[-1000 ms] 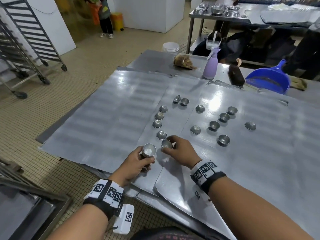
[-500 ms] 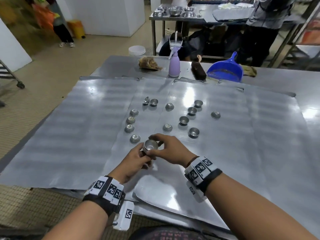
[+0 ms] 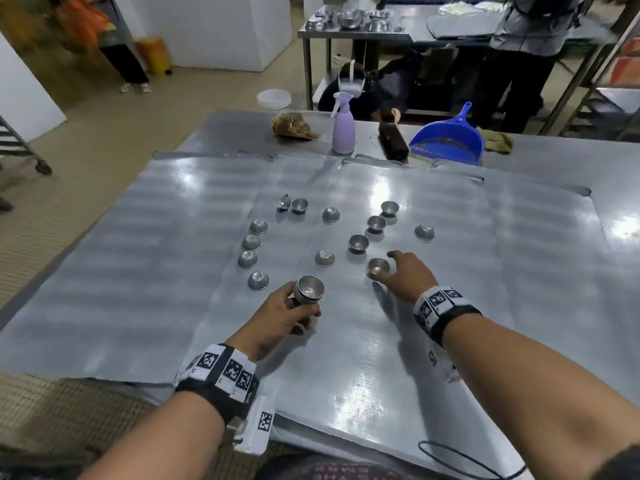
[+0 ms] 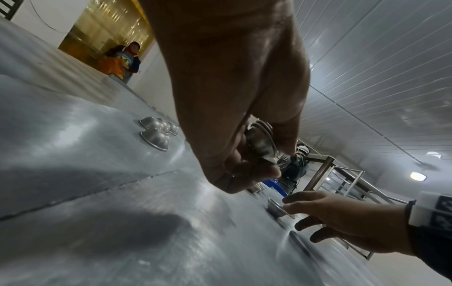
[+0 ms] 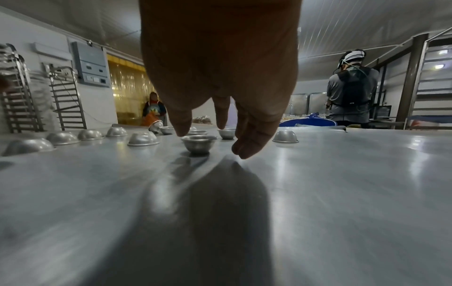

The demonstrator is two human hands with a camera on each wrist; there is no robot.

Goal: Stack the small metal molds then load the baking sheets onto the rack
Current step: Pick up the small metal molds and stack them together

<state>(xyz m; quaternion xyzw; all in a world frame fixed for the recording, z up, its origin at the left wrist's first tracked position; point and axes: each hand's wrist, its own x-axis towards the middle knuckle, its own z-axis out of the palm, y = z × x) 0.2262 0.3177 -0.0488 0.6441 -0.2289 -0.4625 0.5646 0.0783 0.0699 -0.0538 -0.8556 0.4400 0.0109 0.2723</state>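
Left hand (image 3: 281, 315) grips a short stack of nested molds (image 3: 309, 289), fingers and thumb curled round it, rims up and tilted slightly toward the person. Stack is held just above the baking sheets (image 3: 145, 271), near the front edge of the table. Left wrist view shows the same stack (image 4: 261, 140) pinched between thumb and fingers, several rims visible one inside another.

Right hand (image 3: 403, 275) is over an upright mold (image 3: 378, 267) that stands on the sheet. Fingers are spread and loosely bent around it, thumb on the near-left side, other fingers on the right. Right wrist view: mold (image 5: 199, 143) stands on the sheet between thumb tip and fingertips (image 5: 247, 149), with gaps on both sides; nothing gripped, hand relaxed and unclenched.

Other molds are scattered on the sheets beyond both hands. A column of four upside-down ones sits left of the stack, nearest at (image 3: 258, 280). One inverted mold (image 3: 325, 258) lies between the two hands, slightly farther back. Three upright ones run in a diagonal beyond the right hand, nearest at (image 3: 358, 243). One inverted mold (image 3: 424, 232) is off to the right.

Far edge of the table: lilac spray bottle (image 3: 343, 128), brush (image 3: 392, 140), blue dustpan (image 3: 448, 140).
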